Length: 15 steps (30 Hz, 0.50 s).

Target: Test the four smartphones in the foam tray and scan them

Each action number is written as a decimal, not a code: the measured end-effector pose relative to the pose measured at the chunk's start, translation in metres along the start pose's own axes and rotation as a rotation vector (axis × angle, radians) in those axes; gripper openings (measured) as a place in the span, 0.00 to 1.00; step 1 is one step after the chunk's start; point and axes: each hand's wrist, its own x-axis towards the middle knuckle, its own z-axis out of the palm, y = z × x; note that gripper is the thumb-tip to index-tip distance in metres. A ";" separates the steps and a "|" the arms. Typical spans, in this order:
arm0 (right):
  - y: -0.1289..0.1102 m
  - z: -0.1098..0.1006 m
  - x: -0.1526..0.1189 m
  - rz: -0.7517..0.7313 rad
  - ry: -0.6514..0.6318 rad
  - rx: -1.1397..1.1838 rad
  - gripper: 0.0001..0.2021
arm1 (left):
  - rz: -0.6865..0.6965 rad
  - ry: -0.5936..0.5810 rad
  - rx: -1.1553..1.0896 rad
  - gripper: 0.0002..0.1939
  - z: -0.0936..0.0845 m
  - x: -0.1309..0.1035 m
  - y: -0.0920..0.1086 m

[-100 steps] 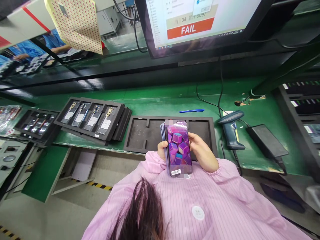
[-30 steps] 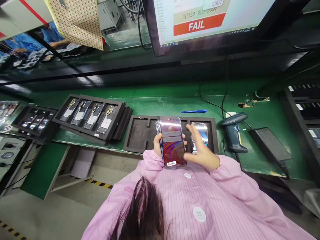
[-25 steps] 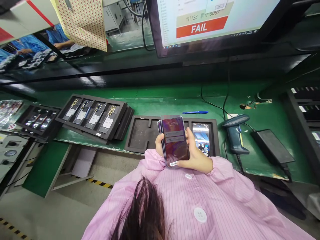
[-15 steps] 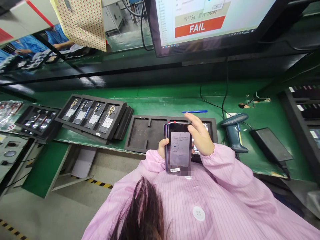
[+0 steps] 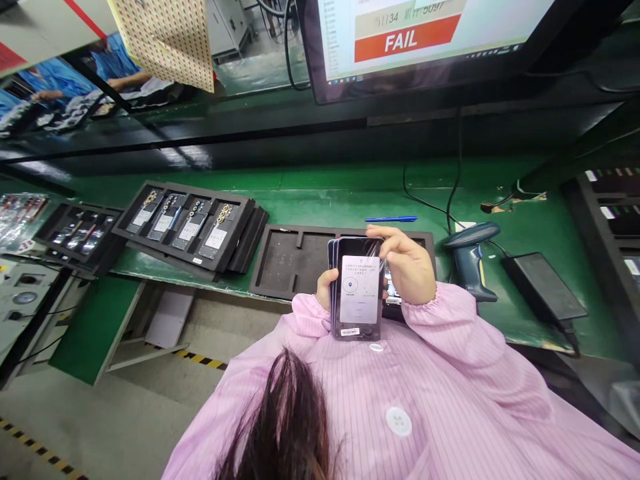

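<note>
My left hand (image 5: 326, 289) grips a small stack of smartphones upright in front of my chest, thumb along the left edge. The top smartphone (image 5: 359, 313) faces me with a lit white screen page and a small barcode label near its lower end. At its upper right corner, my right hand (image 5: 407, 263) is closed, thumb and fingertips together. Thin bright streaks there look like a clear film (image 5: 373, 247) pinched between the fingers. Behind the phones lies a black foam tray (image 5: 280, 263), partly hidden by my hands; something shiny sits in its right part.
To the left are stacked black trays (image 5: 197, 257) holding phones with their inner parts showing. A blue pen (image 5: 391, 219), a barcode scanner (image 5: 470, 260) and a black power adapter (image 5: 543, 290) lie on the green bench. Above, a monitor (image 5: 400, 43) shows FAIL.
My right hand's fingers have curled in at the phone's upper right corner, and bright streaks now show there. The top phone's screen looks brighter. The view has shifted slightly.
</note>
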 end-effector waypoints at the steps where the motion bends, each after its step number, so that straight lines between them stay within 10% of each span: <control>1: 0.000 0.000 0.000 0.079 0.039 0.093 0.05 | -0.015 -0.041 0.008 0.38 0.001 -0.001 0.002; 8: -0.003 0.006 -0.001 0.364 0.068 0.118 0.08 | -0.107 -0.023 0.017 0.38 0.001 -0.003 0.005; 15: 0.015 0.004 -0.035 0.326 -0.062 0.089 0.42 | 0.061 0.152 -0.016 0.33 -0.003 -0.001 0.000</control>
